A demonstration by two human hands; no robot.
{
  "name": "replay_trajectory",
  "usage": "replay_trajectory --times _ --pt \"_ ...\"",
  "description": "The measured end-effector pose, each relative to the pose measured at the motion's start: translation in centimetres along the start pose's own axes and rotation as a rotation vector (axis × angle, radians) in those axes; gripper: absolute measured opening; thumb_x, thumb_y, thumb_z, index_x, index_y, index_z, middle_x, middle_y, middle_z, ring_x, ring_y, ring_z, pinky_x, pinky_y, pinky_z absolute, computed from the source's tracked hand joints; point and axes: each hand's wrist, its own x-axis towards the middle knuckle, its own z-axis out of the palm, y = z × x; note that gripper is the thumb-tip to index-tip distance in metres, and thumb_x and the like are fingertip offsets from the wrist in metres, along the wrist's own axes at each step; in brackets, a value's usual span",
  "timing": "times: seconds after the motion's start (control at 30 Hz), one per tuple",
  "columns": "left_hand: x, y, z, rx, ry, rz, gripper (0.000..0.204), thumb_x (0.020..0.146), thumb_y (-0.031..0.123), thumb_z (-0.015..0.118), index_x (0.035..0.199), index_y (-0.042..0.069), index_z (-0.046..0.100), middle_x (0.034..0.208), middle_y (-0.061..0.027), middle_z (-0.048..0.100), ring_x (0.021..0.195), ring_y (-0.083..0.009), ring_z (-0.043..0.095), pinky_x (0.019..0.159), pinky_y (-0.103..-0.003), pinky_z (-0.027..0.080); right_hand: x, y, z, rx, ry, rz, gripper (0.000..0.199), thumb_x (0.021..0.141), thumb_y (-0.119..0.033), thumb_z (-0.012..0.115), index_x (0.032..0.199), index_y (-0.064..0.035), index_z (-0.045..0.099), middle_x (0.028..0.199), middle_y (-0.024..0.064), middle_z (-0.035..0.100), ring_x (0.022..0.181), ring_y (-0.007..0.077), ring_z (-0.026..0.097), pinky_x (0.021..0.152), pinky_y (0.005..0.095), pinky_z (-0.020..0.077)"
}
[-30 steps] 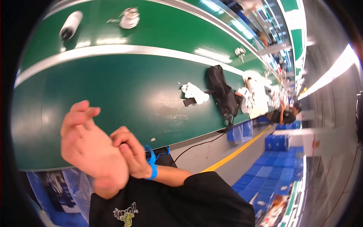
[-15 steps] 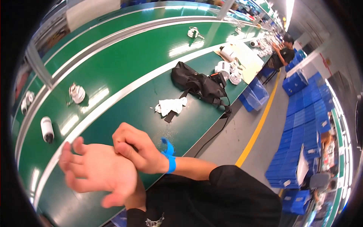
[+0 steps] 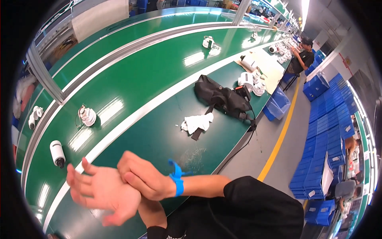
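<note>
Right hand (image 3: 145, 179) clamped over the left wrist, blue wrist strap (image 3: 176, 180) on its own wrist, left hand (image 3: 101, 191) spread open, palm up, holding nothing. Both hover over the near edge of the green bench (image 3: 159, 131). The white cloth (image 3: 197, 122) and black bag (image 3: 223, 97) lie well apart from them, untouched; white camera units (image 3: 57, 153) sit on the belt. By my reckoning, no handling begun.
</note>
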Motion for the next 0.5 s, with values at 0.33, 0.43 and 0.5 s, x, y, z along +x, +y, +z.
replay_trajectory --times 0.33,0.43,0.5 --pt "4.7 1.0 -2.6 0.221 0.103 0.219 0.056 0.086 0.050 0.039 0.104 -0.002 0.051 0.108 -0.0231 0.053 0.106 -0.0384 0.050 0.082 -0.053 0.040 2.4 1.4 4.6 0.119 0.045 -0.302 0.044 0.084 -0.045 0.052 0.074 -0.0042 0.041 0.075 0.0143 0.043 0.066 0.0302 0.041 0.058 0.0374 0.0364" --pt "3.7 -1.3 -2.7 0.257 0.107 0.227 0.050 0.088 0.048 0.040 0.101 0.001 0.050 0.100 -0.0227 0.056 0.097 -0.0389 0.055 0.077 -0.054 0.042 2.3 3.1 4.0 0.001 -0.119 -0.218 0.047 0.064 -0.041 0.067 0.077 -0.0007 0.046 0.085 0.0164 0.042 0.076 0.0320 0.040 0.062 0.0379 0.0395" --pt "4.0 -1.8 -2.4 0.261 0.090 0.261 0.050 0.088 0.048 0.040 0.101 0.001 0.050 0.100 -0.0227 0.056 0.096 -0.0389 0.055 0.077 -0.054 0.042 1.8 3.9 4.7 -0.002 -0.164 -0.083 0.051 0.061 -0.043 0.068 0.078 0.0001 0.047 0.086 0.0168 0.043 0.076 0.0320 0.041 0.061 0.0383 0.0399"
